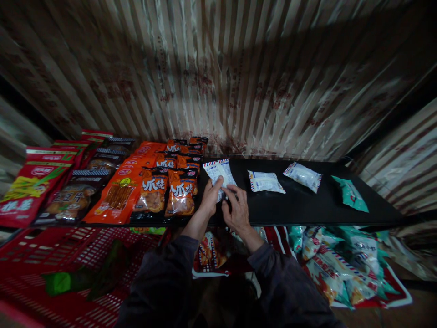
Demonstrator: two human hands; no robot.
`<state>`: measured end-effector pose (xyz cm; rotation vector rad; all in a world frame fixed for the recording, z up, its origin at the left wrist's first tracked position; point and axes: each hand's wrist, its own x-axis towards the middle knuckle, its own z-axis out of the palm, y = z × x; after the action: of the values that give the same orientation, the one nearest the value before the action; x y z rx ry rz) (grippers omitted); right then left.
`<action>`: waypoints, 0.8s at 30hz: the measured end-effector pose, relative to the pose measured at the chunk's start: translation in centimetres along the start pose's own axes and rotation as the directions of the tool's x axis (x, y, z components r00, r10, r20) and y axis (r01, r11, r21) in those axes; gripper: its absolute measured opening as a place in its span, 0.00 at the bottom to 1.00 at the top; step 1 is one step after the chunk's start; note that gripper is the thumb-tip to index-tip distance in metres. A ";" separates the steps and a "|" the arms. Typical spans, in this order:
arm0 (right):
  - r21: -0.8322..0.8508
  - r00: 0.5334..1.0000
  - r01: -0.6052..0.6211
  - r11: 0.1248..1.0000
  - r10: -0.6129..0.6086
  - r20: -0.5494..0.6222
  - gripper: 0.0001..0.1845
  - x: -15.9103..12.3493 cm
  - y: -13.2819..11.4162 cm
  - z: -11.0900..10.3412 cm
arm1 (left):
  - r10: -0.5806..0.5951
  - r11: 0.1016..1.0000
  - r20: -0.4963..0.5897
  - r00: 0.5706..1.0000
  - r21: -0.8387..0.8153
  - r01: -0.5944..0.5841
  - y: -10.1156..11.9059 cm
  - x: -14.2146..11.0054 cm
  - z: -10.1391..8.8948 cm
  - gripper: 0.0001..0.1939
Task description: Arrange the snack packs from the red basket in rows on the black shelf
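Observation:
Over the black shelf point(239, 205), a white snack packet point(215, 169) with red and blue striped ends is held between my hands. My left hand point(210, 196) grips its left side, thumb lying across the front. My right hand point(238, 207) has bent fingers at the packet's lower right edge; its fingertips partly hide the packet's lower end. Just right of my hands lies another white packet point(266, 181) with striped ends. Left of them stand orange and black snack bags point(180, 196) in rows.
Farther right on the shelf are a white packet point(302, 176) and a teal packet point(350, 193). Orange bags point(116, 198), dark bags point(68, 200) and red bags point(32, 187) fill the left end. Below are a red basket point(20, 269) and a heap of snack packets point(341, 266).

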<state>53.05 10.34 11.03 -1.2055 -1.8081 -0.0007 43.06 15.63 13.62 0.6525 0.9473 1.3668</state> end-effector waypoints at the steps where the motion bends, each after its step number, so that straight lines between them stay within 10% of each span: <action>1: 0.018 1.000 -0.014 1.000 0.014 -0.018 0.23 0.2 0.1 -0.1 | -0.003 1.000 0.012 1.000 0.001 0.003 0.0 0.0 0.0 0.26; 14: 0.273 0.934 -0.302 0.914 0.340 -0.106 0.21 1.5 3.2 -0.8 | -0.133 0.989 0.140 0.981 0.078 0.123 -0.1 -0.3 -0.4 0.29; 24: 0.697 0.769 -0.516 0.498 0.628 0.121 0.31 2.4 3.4 -0.9 | -0.214 0.974 0.285 0.934 0.133 0.183 -0.1 -0.2 -1.1 0.30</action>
<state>55.91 13.48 11.60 -1.1229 -0.9974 0.8989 42.21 15.27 13.01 0.7952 0.8192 1.0100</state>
